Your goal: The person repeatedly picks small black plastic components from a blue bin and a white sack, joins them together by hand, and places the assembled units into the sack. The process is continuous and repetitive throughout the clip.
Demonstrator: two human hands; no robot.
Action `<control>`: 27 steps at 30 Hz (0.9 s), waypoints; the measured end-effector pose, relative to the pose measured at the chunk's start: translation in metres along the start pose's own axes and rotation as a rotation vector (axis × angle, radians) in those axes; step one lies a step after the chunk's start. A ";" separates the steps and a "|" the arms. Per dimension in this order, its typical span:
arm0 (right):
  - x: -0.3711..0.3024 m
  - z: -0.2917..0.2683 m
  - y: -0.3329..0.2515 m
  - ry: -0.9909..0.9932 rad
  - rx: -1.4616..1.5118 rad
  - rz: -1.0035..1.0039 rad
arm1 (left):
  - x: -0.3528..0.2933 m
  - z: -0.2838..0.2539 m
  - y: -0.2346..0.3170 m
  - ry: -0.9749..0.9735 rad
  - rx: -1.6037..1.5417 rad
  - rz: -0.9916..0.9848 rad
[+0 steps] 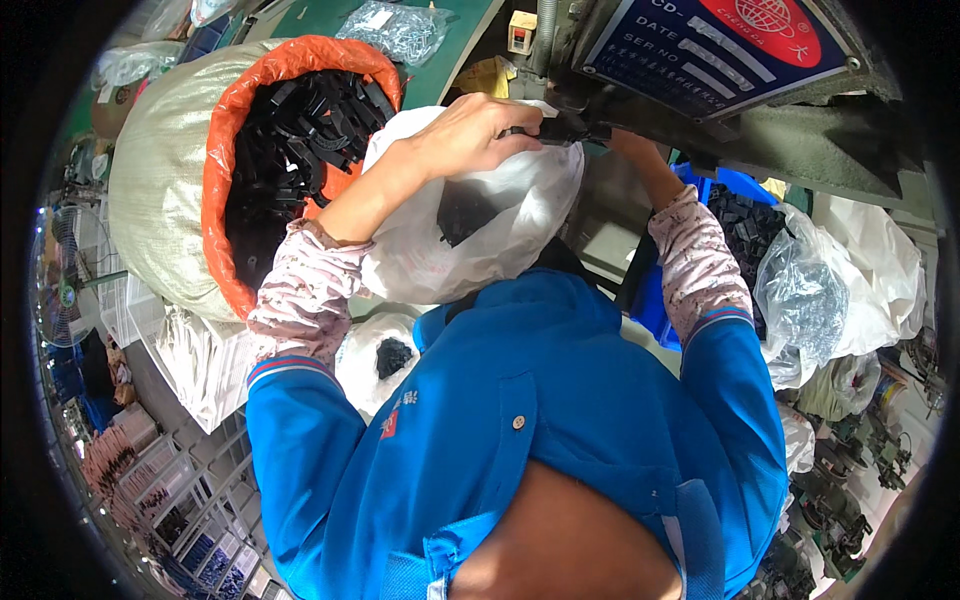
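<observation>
My left hand (pixel 488 132) is closed, its fingers wrapped round a dark, narrow piece (pixel 562 129) that looks like a black plastic part. It is above the mouth of a white plastic bag (pixel 410 235), where some black parts (pixel 466 210) lie in shadow. On the other side of the dark piece, my right hand (pixel 632 146) reaches in under the machine (pixel 810 150). Its fingers are hidden, so their hold cannot be made out.
A large woven sack (pixel 160 180) with an orange lining (pixel 217 190), full of black plastic pieces (pixel 320 125), stands left. Right are a blue bin (pixel 652 300) of black parts and clear bags (pixel 805 290). Behind, a bag of metal pieces (pixel 398 32) lies on a green table (pixel 310 22).
</observation>
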State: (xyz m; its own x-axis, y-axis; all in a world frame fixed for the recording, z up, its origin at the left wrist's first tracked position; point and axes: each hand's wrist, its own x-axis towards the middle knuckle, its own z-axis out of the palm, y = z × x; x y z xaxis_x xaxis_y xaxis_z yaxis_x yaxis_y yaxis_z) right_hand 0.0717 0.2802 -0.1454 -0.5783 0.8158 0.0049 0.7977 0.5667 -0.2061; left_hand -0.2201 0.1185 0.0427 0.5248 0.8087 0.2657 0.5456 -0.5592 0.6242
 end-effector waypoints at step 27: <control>-0.031 -0.020 -0.008 0.019 0.299 0.318 | -0.219 -0.080 -0.205 0.934 0.492 -1.245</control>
State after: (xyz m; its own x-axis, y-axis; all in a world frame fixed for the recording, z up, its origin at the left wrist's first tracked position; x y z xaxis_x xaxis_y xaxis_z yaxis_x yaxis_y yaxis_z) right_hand 0.0869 0.2530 -0.1242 -0.3061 0.9480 -0.0873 0.8493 0.2305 -0.4749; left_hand -0.4991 0.0705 -0.0849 -0.8299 0.5001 0.2471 0.5452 0.6336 0.5489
